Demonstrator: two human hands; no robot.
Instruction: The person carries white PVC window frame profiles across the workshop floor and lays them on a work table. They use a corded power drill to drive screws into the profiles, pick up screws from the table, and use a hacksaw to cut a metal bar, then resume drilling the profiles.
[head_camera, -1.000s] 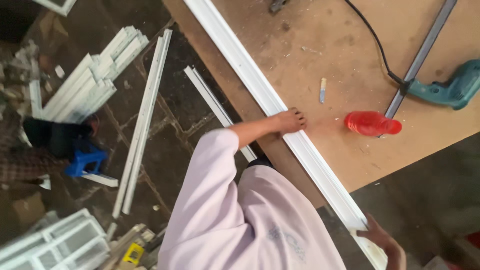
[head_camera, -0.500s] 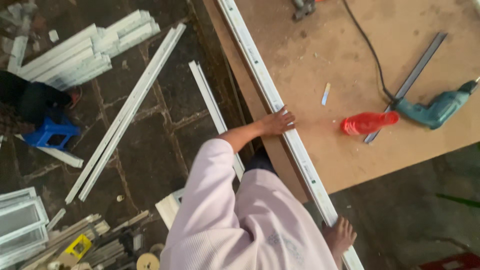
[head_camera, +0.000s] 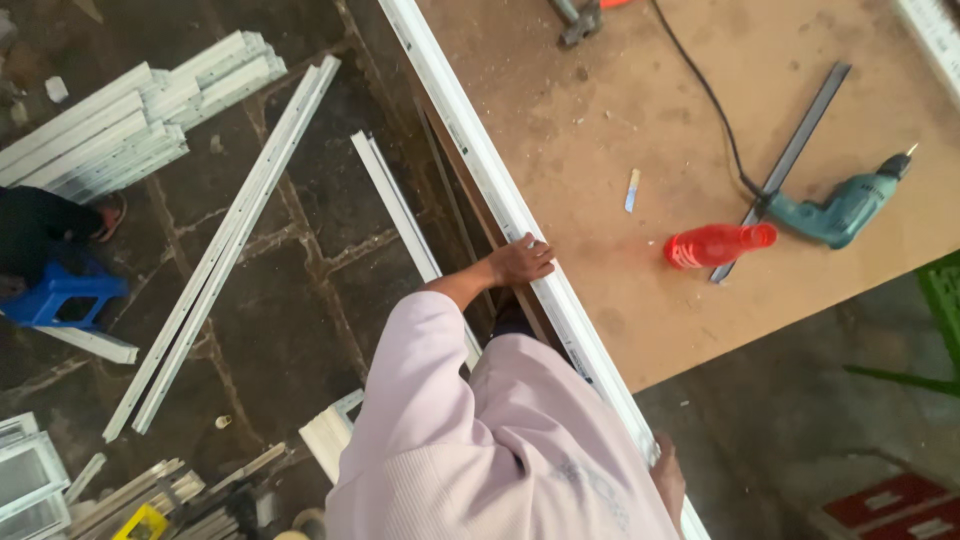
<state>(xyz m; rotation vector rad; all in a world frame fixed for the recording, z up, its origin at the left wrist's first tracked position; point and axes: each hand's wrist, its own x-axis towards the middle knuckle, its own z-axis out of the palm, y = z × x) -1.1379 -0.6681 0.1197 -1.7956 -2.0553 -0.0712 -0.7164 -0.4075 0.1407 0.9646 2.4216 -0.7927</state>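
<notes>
A long white window-frame profile (head_camera: 480, 170) lies along the near edge of the brown board table (head_camera: 640, 330), and its lower end sticks out past the table corner. My left hand (head_camera: 518, 262) reaches out from a pale pink sleeve and grips the profile about midway, with the fingers curled over its top. Low at the right, beside my hip, my right hand (head_camera: 668, 478) holds the profile's near end. My torso hides part of that hand.
On the table lie a red plastic bottle (head_camera: 718, 245), a green power drill (head_camera: 845, 208) with a black cord, a dark metal bar (head_camera: 792, 155) and a small blue-white piece (head_camera: 631, 190). White profiles (head_camera: 232, 240) lie loose and stacked (head_camera: 130, 120) on the stone floor. A blue stool (head_camera: 58, 297) stands beside a person in dark clothes (head_camera: 40, 222).
The view has swung, so the profile now runs steeper across the frame. My left hand stays on the profile. My right hand remains at the profile's near end.
</notes>
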